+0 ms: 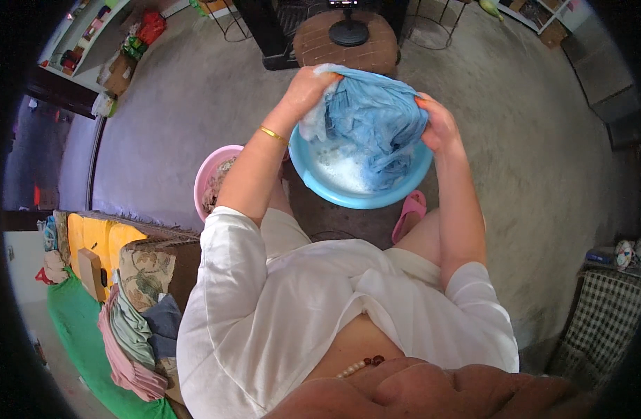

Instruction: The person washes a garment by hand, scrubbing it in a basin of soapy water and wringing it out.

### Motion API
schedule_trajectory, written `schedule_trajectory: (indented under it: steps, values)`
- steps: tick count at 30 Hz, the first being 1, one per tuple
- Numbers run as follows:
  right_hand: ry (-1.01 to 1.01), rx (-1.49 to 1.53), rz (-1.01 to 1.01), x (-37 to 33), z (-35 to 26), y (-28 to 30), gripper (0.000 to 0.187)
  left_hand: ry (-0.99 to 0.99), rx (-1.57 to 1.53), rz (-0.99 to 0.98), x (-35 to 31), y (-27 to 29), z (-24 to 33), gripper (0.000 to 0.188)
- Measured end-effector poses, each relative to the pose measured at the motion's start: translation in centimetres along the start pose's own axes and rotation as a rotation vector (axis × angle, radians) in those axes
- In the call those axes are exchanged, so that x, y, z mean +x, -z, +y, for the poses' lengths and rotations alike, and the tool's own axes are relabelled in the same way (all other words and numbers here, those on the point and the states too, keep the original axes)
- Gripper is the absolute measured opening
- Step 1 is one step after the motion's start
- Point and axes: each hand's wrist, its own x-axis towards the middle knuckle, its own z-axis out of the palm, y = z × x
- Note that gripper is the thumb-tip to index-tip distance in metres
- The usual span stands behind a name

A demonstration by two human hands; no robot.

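A wet blue garment [373, 112] is stretched between my two hands, above a light blue basin [355, 200] of sudsy water [338, 167]. Its lower end hangs down into the suds at the basin's right side. My left hand [311, 87] is closed on the upper left corner of the cloth, where white foam clings. The upper right edge is gripped by my right hand [439, 124], its fingers bent around the fabric. What kind of garment it is cannot be made out from the bunched folds.
A pink basin [200, 185] with crumpled cloth stands left of the blue one, partly behind my left forearm. Beyond the blue basin is a brown padded stool [310, 45] bearing a black round-based device [348, 33]. Folded clothes [128, 342] lie on a seat at lower left.
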Motion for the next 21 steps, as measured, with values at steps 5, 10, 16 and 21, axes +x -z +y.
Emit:
schedule_trajectory:
  steps: [5, 10, 16, 21]
  values:
    - [-0.006, 0.159, -0.039, -0.2, 0.0, -1.4, 0.025, 0.002, 0.129, 0.048, -0.1, -0.6, -1.8, 0.030]
    - [0.002, 0.127, 0.016, 0.7, 1.0, 0.5, 0.024, 0.106, 0.143, 0.028, -0.8, -1.3, -4.2, 0.030]
    - [0.119, -0.363, 0.286, 1.5, 1.6, 1.5, 0.021, 0.370, -0.345, -0.100, -1.8, -1.5, -2.3, 0.027]
    - [0.437, -0.782, 0.391, 2.0, 2.7, 1.9, 0.020, 0.475, -0.733, -0.077, -1.7, -2.2, -3.8, 0.024]
